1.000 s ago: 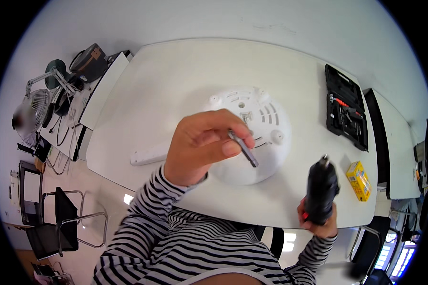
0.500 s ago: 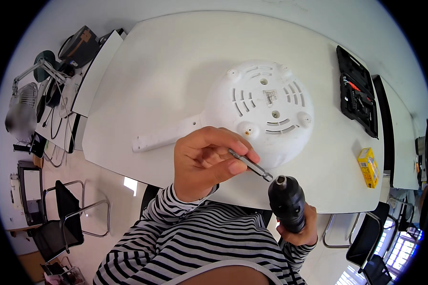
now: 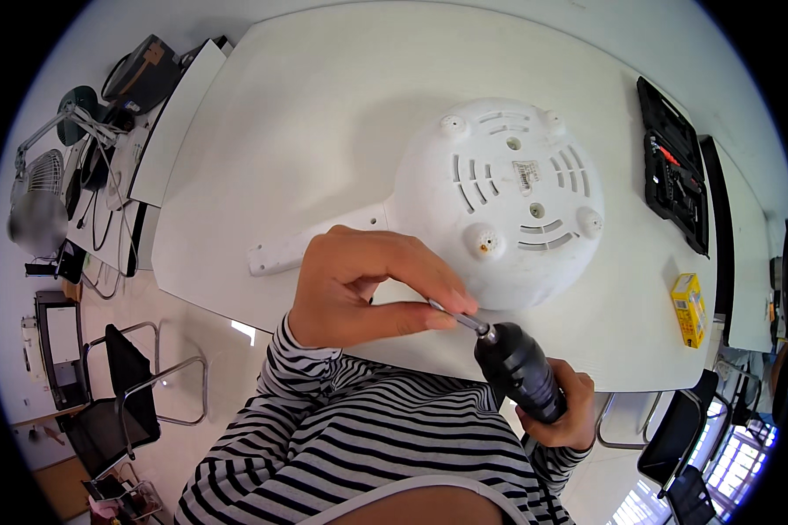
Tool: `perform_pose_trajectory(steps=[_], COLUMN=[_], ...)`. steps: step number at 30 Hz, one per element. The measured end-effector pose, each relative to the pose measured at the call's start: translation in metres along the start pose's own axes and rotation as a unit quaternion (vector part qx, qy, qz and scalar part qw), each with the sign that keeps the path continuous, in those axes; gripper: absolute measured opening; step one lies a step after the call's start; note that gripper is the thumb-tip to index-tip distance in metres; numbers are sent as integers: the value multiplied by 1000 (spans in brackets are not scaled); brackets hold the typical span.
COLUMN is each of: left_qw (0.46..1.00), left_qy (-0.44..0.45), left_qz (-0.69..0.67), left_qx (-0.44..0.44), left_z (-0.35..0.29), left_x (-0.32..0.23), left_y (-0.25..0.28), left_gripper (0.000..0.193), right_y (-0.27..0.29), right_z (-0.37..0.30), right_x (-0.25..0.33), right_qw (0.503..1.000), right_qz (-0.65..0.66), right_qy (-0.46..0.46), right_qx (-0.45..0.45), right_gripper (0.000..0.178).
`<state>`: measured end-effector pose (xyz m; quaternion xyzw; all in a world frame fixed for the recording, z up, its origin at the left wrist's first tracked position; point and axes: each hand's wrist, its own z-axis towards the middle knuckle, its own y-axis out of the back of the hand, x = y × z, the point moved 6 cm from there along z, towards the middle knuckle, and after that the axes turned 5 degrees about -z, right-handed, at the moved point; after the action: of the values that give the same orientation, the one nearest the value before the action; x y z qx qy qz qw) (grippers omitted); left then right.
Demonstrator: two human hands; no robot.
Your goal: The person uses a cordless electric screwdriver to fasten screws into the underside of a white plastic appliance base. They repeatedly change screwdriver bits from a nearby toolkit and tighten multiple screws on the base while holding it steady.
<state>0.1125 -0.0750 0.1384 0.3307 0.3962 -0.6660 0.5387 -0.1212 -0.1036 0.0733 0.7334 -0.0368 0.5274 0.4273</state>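
Between the thumb and forefinger of my left hand [image 3: 368, 284] is a slim metal screwdriver bit [image 3: 469, 322]. Its lower end meets the nose of a black power screwdriver [image 3: 521, 372]; how deep it sits in the chuck I cannot tell. My right hand [image 3: 569, 411] is wrapped round the tool's body. Just beyond both hands, a round white appliance [image 3: 429, 254] with a long handle [image 3: 276, 255] rests underside up. Slotted vents, round feet, recessed holes and a small label show on its base. A brownish spot marks the foot closest to my left hand.
The white table [image 3: 306, 105] carries an open black tool case [image 3: 674, 179] at the right, with a small yellow box [image 3: 688, 311] nearer me. On a side desk at left stand a lamp [image 3: 79, 114] and a small fan [image 3: 45, 171]. Black chairs [image 3: 131, 372] flank the table.
The bit's end and the power screwdriver's nose have come together; before, they were slightly apart. The tool has shifted left and tilts more. The whole table scene sits slightly further right in view.
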Motion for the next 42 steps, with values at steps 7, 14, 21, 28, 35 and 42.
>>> perform_pose_trajectory(steps=[7,14,21,28,35,42], left_qw=[996,983,986,997,998,996], left_qy=[4,46,60,-42,-49,-78], left_qz=[-87,-176,-155,-63,-34,-33], left_qx=[11,30,-27,27,15,0], left_z=[-9,-14,-9,-6,-7,-1], left_x=[10,24,24,12,-1,-6], left_y=[6,-2,-5,-12,-22,-33], left_gripper=[20,19,24,22,21,22], right_y=[3,-9,-21,-26,-45,-63], right_z=[-2,2,0,-1,-2,-4], right_x=[18,5,1,-6,-24,-40], right_qw=[992,994,984,971,934,874], right_qz=[-96,35,117,172,253,350], right_qy=[58,5,-32,26,62,49], right_qx=[-55,105,133,167,244,335], right_gripper=[50,49,44,42,47,50])
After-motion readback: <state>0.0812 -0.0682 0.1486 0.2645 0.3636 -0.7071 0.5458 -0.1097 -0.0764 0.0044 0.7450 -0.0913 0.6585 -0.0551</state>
